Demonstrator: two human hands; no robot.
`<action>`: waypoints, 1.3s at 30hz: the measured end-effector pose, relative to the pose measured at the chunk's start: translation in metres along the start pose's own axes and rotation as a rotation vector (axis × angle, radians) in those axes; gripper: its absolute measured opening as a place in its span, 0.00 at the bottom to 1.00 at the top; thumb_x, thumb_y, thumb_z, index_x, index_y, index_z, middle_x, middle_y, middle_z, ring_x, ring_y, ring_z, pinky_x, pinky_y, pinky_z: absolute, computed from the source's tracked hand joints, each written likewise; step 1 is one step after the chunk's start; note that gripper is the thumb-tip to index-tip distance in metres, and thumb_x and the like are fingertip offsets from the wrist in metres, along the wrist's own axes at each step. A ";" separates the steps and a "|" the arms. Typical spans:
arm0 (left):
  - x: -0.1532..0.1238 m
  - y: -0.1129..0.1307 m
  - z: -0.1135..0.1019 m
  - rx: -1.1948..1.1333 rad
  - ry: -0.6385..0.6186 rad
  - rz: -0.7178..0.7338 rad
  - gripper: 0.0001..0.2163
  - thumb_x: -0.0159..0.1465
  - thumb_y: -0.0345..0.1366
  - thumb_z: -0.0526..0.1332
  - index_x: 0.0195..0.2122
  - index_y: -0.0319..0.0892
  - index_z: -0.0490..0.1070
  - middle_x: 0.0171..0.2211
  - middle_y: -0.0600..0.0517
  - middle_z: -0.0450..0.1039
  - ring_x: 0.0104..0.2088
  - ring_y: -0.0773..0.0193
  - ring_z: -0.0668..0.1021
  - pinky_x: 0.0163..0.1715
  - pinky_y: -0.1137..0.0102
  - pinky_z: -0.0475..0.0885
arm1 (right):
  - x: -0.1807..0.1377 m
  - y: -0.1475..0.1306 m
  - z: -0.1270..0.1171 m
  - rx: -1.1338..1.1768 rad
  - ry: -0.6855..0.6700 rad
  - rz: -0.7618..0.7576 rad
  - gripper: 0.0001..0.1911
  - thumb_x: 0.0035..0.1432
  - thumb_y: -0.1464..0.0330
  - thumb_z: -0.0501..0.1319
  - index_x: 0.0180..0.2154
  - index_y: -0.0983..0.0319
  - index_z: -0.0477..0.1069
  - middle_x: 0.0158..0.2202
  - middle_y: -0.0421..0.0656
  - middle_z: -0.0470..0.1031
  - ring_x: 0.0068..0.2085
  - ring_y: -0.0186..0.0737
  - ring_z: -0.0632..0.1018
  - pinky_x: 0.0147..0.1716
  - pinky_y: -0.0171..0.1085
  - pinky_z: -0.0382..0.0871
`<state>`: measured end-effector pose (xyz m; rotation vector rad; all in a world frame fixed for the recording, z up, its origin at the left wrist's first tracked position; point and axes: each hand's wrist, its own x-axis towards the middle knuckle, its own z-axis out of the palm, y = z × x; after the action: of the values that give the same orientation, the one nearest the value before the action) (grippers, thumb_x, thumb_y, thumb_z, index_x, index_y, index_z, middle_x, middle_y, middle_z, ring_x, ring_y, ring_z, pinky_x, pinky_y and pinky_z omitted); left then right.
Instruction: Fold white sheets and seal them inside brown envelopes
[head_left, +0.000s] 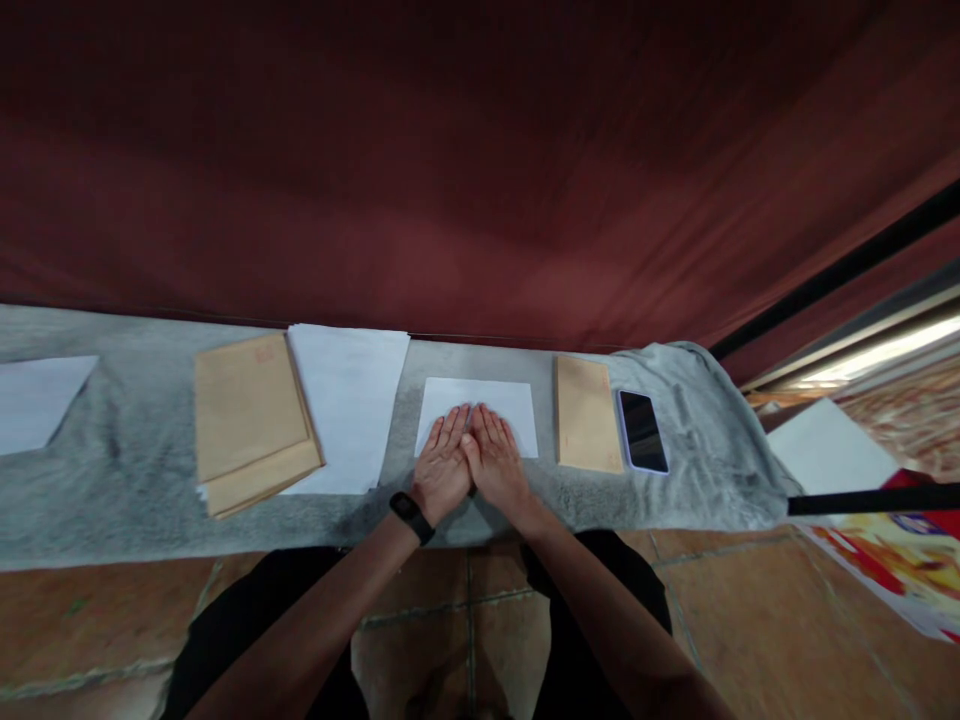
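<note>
A sheet of white paper [480, 390], wider than it is deep, lies in front of me on a grey cloth [135, 500]. My left hand [444, 462] rests flat on its lower part, fingers stretched out and pointing away from me. Beside it my right hand [495, 458] also lies flat on the paper, its thumb crossing onto the left hand. Neither hand grips anything. The hands cover the middle of the paper's near edge. A dark band with a small screen [406, 507] is on my left wrist.
Left of the paper lie a stack of white sheets [349, 390] and a pile of brown envelopes [247, 400]; another white sheet [41, 400] is at far left. On the right are a brown envelope stack [587, 415] and a phone [643, 430]. A dark red curtain [450, 200] hangs behind.
</note>
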<state>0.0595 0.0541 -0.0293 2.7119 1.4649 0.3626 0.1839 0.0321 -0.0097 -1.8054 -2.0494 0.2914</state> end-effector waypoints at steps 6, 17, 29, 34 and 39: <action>-0.001 -0.003 -0.006 -0.011 0.026 -0.060 0.26 0.73 0.32 0.42 0.71 0.34 0.54 0.73 0.41 0.52 0.73 0.54 0.53 0.72 0.55 0.52 | 0.001 0.013 0.008 -0.085 0.017 -0.010 0.30 0.76 0.62 0.40 0.70 0.68 0.55 0.73 0.51 0.53 0.73 0.46 0.55 0.72 0.50 0.46; 0.000 -0.008 -0.012 -0.024 0.057 -0.126 0.27 0.74 0.41 0.45 0.71 0.33 0.55 0.73 0.39 0.50 0.73 0.52 0.55 0.71 0.55 0.51 | 0.002 0.037 0.005 -0.217 0.109 0.011 0.30 0.76 0.61 0.44 0.71 0.69 0.54 0.73 0.54 0.53 0.72 0.50 0.57 0.70 0.51 0.51; 0.013 -0.024 -0.014 -0.034 0.088 -0.340 0.29 0.72 0.40 0.45 0.69 0.24 0.56 0.71 0.33 0.54 0.72 0.47 0.57 0.71 0.51 0.51 | 0.009 0.047 0.001 -0.251 0.192 0.146 0.31 0.75 0.61 0.45 0.68 0.76 0.57 0.70 0.60 0.57 0.70 0.55 0.61 0.69 0.54 0.53; 0.032 -0.013 -0.021 -0.060 0.088 -0.165 0.27 0.73 0.38 0.43 0.69 0.29 0.57 0.70 0.39 0.58 0.72 0.53 0.57 0.71 0.55 0.51 | 0.029 0.035 -0.006 -0.126 0.118 0.115 0.29 0.76 0.61 0.41 0.69 0.71 0.58 0.70 0.54 0.58 0.71 0.48 0.60 0.70 0.51 0.52; 0.050 -0.006 -0.014 -0.077 0.022 -0.063 0.27 0.70 0.32 0.45 0.70 0.32 0.57 0.70 0.41 0.58 0.72 0.53 0.57 0.71 0.54 0.52 | 0.046 0.021 -0.001 -0.050 0.054 0.059 0.28 0.76 0.63 0.39 0.68 0.67 0.61 0.70 0.50 0.60 0.71 0.42 0.59 0.70 0.46 0.51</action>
<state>0.0780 0.0974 -0.0071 2.6039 1.5040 0.4377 0.1990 0.0805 -0.0099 -1.8852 -1.9859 0.2078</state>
